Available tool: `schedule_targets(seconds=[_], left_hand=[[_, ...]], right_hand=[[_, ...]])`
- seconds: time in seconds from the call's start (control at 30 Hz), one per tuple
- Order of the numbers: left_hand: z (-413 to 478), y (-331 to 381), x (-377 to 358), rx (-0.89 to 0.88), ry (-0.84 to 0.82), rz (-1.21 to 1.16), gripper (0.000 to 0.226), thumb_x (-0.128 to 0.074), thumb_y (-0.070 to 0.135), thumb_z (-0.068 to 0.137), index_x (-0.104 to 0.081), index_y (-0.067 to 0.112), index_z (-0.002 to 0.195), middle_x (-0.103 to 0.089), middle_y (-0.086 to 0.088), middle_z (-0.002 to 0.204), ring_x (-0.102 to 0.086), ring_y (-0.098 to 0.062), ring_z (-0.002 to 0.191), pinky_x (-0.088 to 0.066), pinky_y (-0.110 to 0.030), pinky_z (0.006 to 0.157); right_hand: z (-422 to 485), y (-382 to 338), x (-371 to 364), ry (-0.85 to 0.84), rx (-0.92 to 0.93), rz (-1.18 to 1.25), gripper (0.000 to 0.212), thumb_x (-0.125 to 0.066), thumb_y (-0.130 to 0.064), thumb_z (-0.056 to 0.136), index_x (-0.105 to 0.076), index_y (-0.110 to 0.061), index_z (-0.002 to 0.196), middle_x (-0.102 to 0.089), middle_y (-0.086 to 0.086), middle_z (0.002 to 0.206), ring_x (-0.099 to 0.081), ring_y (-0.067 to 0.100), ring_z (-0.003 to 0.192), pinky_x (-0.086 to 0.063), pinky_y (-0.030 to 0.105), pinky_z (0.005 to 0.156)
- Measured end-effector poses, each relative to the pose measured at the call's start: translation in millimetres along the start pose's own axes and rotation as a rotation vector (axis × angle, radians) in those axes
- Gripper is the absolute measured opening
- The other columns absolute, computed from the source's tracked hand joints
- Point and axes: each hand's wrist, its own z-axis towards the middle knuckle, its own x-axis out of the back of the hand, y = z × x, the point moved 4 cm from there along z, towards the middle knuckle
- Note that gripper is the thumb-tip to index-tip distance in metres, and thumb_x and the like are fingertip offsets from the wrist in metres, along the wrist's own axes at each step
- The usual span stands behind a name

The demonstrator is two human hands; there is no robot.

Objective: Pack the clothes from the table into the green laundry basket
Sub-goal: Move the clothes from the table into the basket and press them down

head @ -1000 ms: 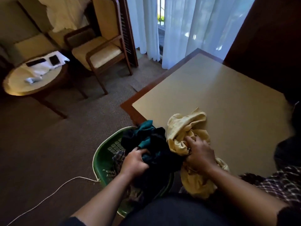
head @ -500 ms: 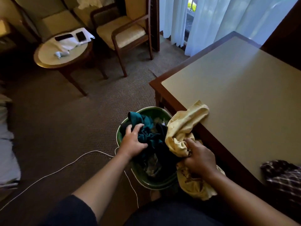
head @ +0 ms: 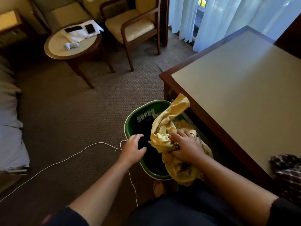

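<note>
Dark clothes (head: 149,128), gripped a moment earlier, lie released in the basket (head: 130,119), the left hand (head: 132,149) slack at 9 o'clock; the yellow shirt (head: 162,128) is pressed down at 3 o'clock by the flat right hand (head: 187,147).

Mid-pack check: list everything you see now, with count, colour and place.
basket: 1, green, on carpet by table corner
yellow garment: 1, yellow, over basket's right rim
dark clothes: count unclear, dark, inside basket
plaid garment: 1, dark-and-white, table's near edge
table: 1, beige top, right
round table: 1, beige top, far left
devices: 2, black, on cloth
cloth: 1, white, on round table
armchair: 1, brown frame, beside round table
cable: 1, white, on carpet
curtains: several panels, white, behind table
left hand: 1, open over basket's left rim
right hand: 1, pressing yellow garment
</note>
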Motion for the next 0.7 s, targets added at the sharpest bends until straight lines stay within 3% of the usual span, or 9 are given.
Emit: schedule_targets(seconds=[0.1,0.33,0.53,0.7], left_hand=[[-8,-9,-3,0.016,-0.011,-0.008,0.054,-0.071,0.019,0.093,-0.054,0.018,0.144,-0.049,-0.004,0.15,-0.046,-0.02,0.139,-0.035,-0.028,0.112],[-17,-21,-18,0.052,-0.065,-0.019,0.049,-0.068,0.019,0.094,-0.056,0.019,0.142,-0.05,-0.005,0.15,-0.049,-0.021,0.137,-0.036,-0.026,0.109],[-18,-21,-28,0.047,-0.091,-0.026,0.048,-0.068,0.02,0.094,-0.058,0.019,0.14,-0.052,-0.004,0.148,-0.056,-0.022,0.127,-0.042,-0.029,0.107],[-10,-17,-33,0.042,-0.099,-0.042,0.047,-0.069,0.02,0.093,-0.058,0.018,0.139,-0.053,-0.004,0.147,-0.05,-0.021,0.136,-0.037,-0.026,0.11]], right_hand=[[4,5,-8,-0.011,0.03,-0.007,0.076,-0.061,-0.052,0.091,-0.02,-0.045,0.155,-0.017,-0.008,0.168,-0.011,0.022,0.156,-0.014,0.061,0.122],[-11,13,-20,-0.037,-0.009,0.048,0.062,-0.06,-0.043,0.094,-0.04,-0.031,0.152,-0.034,-0.006,0.162,-0.028,0.017,0.151,-0.03,0.049,0.121],[-18,15,-28,-0.067,-0.042,0.085,0.06,-0.061,-0.041,0.094,-0.044,-0.028,0.15,-0.04,-0.004,0.159,-0.035,0.018,0.148,-0.036,0.045,0.118],[-11,9,-27,-0.088,0.004,0.052,0.06,-0.061,-0.041,0.095,-0.043,-0.029,0.151,-0.04,-0.005,0.158,-0.036,0.016,0.147,-0.036,0.04,0.118]])
